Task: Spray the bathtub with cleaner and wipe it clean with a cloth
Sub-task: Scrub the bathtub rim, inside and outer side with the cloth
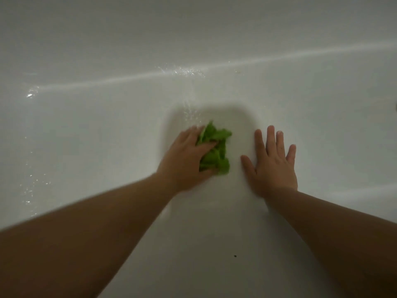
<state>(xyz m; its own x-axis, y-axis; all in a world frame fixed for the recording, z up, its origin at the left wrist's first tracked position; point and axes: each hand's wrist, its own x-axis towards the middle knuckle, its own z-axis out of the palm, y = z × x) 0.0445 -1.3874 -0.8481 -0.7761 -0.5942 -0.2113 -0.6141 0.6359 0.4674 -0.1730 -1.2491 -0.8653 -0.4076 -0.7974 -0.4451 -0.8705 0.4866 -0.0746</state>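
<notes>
Wiping underway: your left hand (pixel 189 158) grips the green cloth (pixel 214 151), right hand (pixel 272 162) flat on the tub (pixel 107 130), droplets (pixel 182 70) remaining at 12 o'clock.

Green cloth in a white tub

The cloth (pixel 214 150) is bright green all over, a leafy green with darker green in its folds, and it has no pattern. The bathtub (pixel 107 125) is plain white, looking a bit grey where the light is dim. A paler white stripe of light runs across the bathtub. Tiny shiny white drops (pixel 184 72) sparkle on it. One small dark speck (pixel 235 256) sits on the white.
</notes>
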